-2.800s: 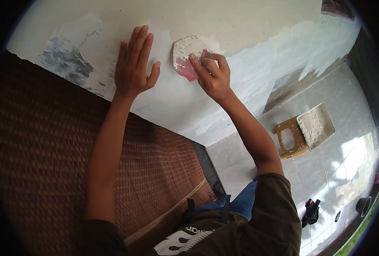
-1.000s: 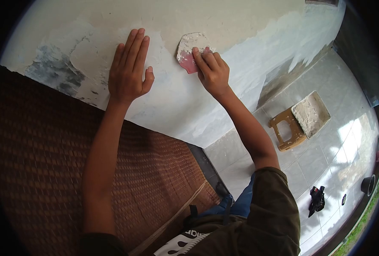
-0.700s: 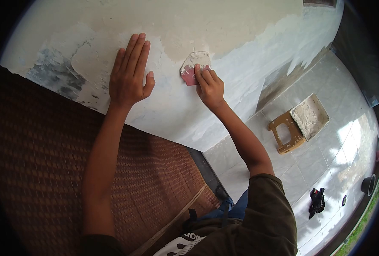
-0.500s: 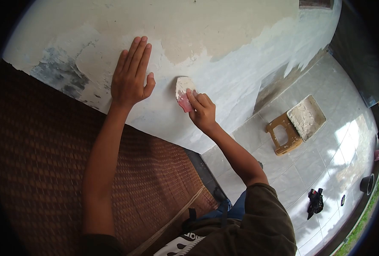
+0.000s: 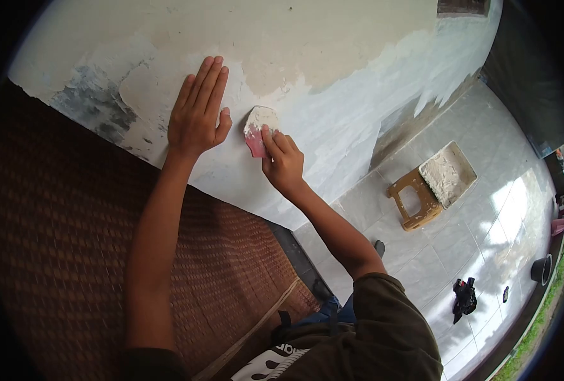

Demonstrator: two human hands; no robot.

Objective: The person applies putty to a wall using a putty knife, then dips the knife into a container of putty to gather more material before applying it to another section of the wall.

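Observation:
My left hand (image 5: 196,114) lies flat against the wall (image 5: 332,44), its fingers stretched upward and the thumb apart. To its right, my right hand (image 5: 284,162) grips a pink putty scraper (image 5: 256,141) whose broad face is coated with off-white filler. The scraper is at the wall surface; whether its edge touches cannot be made out. Around both hands the wall is smeared with whitish filler, with bare beige paint above. Left of my left hand is a dark, flaking patch (image 5: 91,101).
A tray of filler (image 5: 474,176) rests partly on a tan plastic stool (image 5: 396,190) on the grey tiled floor (image 5: 415,260). A woven brown surface (image 5: 72,241) runs below the wall at left. A black plastic bag (image 5: 464,298) and a dark bucket (image 5: 541,270) lie farther right.
My right hand has moved the scraper left and slightly up, closer to my left hand. My left hand stays flat on the wall. The view has shifted slightly.

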